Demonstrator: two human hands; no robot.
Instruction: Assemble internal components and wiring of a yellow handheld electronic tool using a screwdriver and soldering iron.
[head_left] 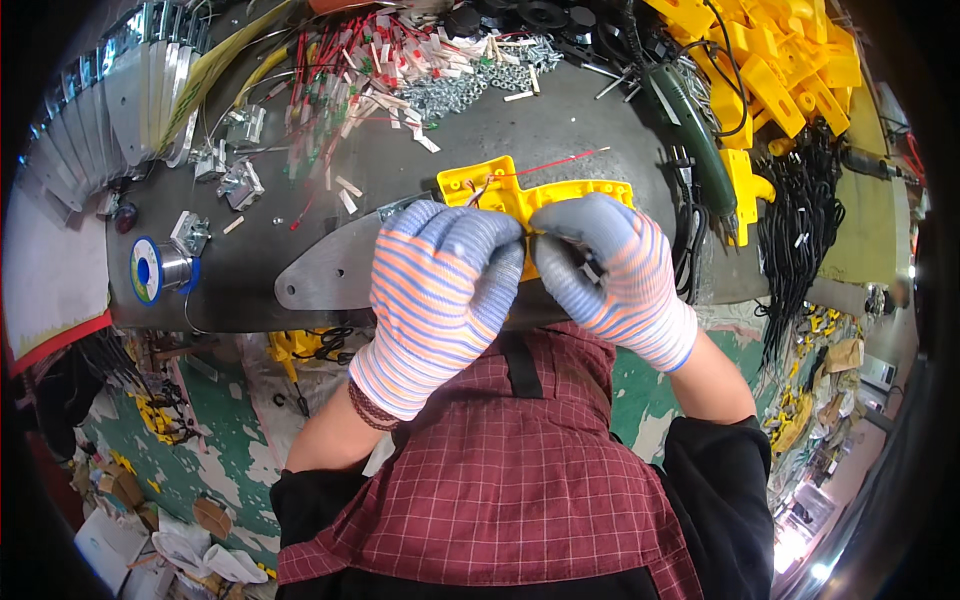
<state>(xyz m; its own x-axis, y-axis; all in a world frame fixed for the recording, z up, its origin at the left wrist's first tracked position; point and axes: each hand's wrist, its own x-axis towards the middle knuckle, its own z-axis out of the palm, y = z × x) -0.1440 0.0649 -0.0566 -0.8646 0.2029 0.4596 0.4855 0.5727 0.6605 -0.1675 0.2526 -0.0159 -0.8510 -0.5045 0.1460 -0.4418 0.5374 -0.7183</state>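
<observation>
A yellow plastic casing half (pixel 503 178) lies in front of me on the dark bench, its hollow side up with wires inside. A thin red wire (pixel 560 161) sticks out of it to the right. From its left side a flat grey metal blade (pixel 325 272) with small holes extends across the bench. Both hands wear striped gloves with grey fingers. My left hand (pixel 440 268) and my right hand (pixel 615 268) meet at the casing's near edge, thumbs and fingers pinched together. Whatever sits between the fingertips is hidden.
Red-wired parts (pixel 370 75) and loose nuts and screws (pixel 470 85) are heaped at the back. A solder spool (pixel 160 268) and small metal brackets (pixel 240 185) stand left. A green-handled corded tool (pixel 690 135), yellow casings (pixel 780 70) and black cables (pixel 805 210) lie right.
</observation>
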